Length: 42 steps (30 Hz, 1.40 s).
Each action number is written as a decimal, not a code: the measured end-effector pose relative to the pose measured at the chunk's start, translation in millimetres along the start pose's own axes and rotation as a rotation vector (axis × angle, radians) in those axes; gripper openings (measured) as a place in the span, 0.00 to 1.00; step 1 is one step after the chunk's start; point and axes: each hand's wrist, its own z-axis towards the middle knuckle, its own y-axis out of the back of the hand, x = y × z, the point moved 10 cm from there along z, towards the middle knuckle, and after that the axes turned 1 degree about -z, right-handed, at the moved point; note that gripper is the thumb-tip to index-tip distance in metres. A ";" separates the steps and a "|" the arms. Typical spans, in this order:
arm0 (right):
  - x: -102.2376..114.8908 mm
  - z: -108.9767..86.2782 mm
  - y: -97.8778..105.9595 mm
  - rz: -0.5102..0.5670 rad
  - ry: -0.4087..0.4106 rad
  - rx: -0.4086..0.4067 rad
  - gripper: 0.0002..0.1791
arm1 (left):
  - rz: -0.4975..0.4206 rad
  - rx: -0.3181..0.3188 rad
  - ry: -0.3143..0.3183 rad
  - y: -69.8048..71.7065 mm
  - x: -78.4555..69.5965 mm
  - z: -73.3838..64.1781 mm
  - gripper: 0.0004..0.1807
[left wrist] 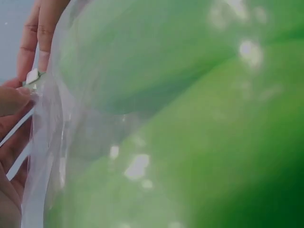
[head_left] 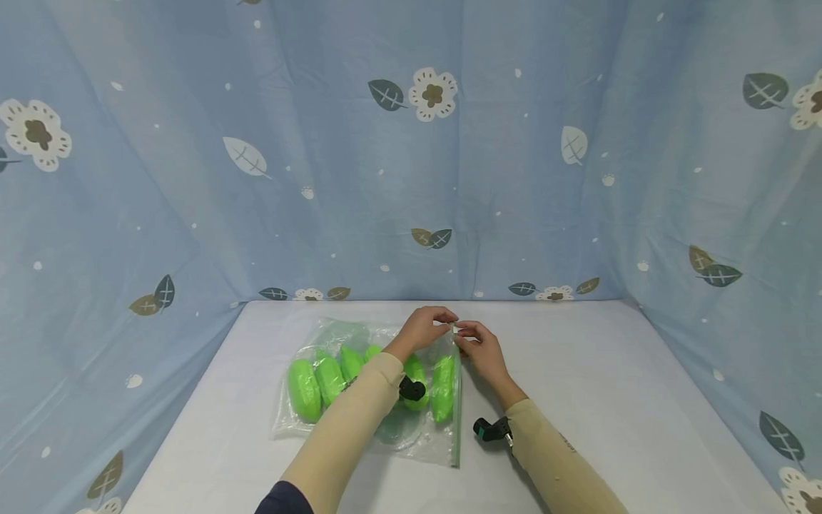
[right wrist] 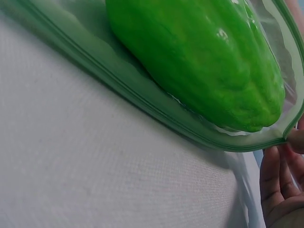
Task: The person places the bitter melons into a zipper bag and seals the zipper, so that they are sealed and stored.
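A clear zip bag point(head_left: 432, 448) with a green zip edge lies flat on the table, its opening edge toward the right. Inside are several bright green, elongated vegetables point(head_left: 305, 390); one vegetable point(right wrist: 199, 61) shows a glossy, lumpy skin in the right wrist view. At the bag's far right corner, my left hand point(head_left: 424, 330) pinches the edge from the left. From the other side my right hand point(head_left: 483, 353) pinches the same corner. A small white slider point(left wrist: 32, 76) sits between the fingers in the left wrist view. My left forearm hides part of the bag.
A white table point(head_left: 578, 385) spreads under the bag. Blue patterned curtain point(head_left: 359, 178) hangs behind it and along both sides. Black wrist cameras point(head_left: 491, 430) are strapped to both forearms.
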 end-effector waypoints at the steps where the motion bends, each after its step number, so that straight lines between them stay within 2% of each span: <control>1: 3.9 -2.0 -1.0 0.007 0.005 0.005 0.18 | -0.012 -0.003 -0.002 0.1 0.0 -0.4 0.12; 12: 6.6 -2.9 -3.0 -0.013 0.022 -0.018 0.16 | -0.024 -0.019 -0.026 0.2 3.0 2.5 0.09; 21: -31.1 11.0 -0.5 -0.019 -0.005 -0.075 0.14 | -0.046 -0.029 -0.031 -0.6 2.1 0.7 0.10; 25: -34.3 8.7 0.0 -0.034 -0.019 -0.082 0.11 | -0.057 -0.040 -0.033 0.0 2.1 -0.1 0.11; 33: -35.1 -0.3 -2.1 -0.039 -0.016 -0.042 0.09 | -0.073 -0.042 -0.021 2.5 3.2 -2.7 0.11; 42: -38.1 -5.2 -2.2 -0.022 -0.037 -0.036 0.10 | -0.126 0.046 0.012 -3.2 6.0 -6.7 0.13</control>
